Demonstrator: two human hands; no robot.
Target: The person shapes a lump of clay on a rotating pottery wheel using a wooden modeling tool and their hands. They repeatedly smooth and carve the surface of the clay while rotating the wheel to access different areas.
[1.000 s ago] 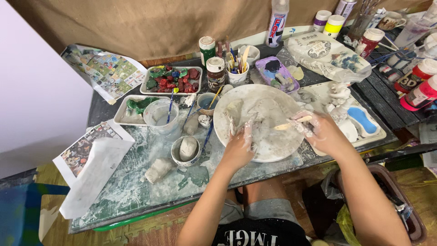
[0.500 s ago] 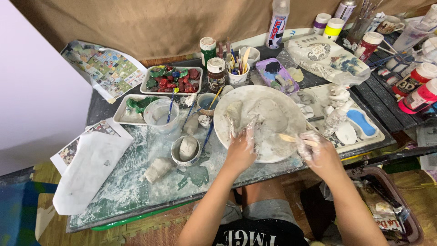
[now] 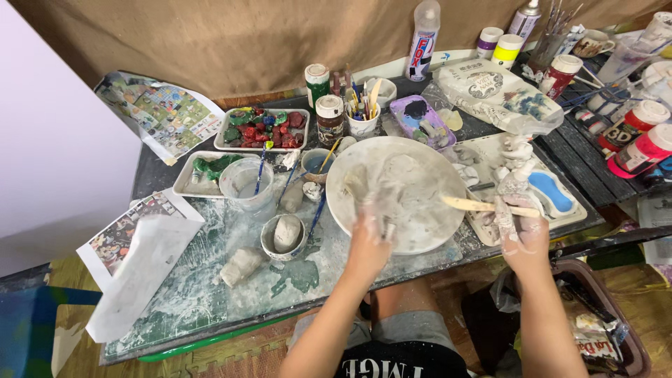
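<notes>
While the left hand point(image 3: 371, 234) presses clay-smeared fingers onto the near edge of the round white plate point(image 3: 399, 189), the right hand point(image 3: 521, 227) grips a wooden stick point(image 3: 483, 206), lying crosswise, its tip pointing left over the plate's right rim.

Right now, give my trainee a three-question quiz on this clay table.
1. True or false: the right hand holds a wooden stick.
2. What does the left hand touch? A) round plate B) glue bottle C) red pot
3. Fill in: the small bowl left of the plate holds a lump of ____.

Key: 1 true; 2 A; 3 clay.
</notes>
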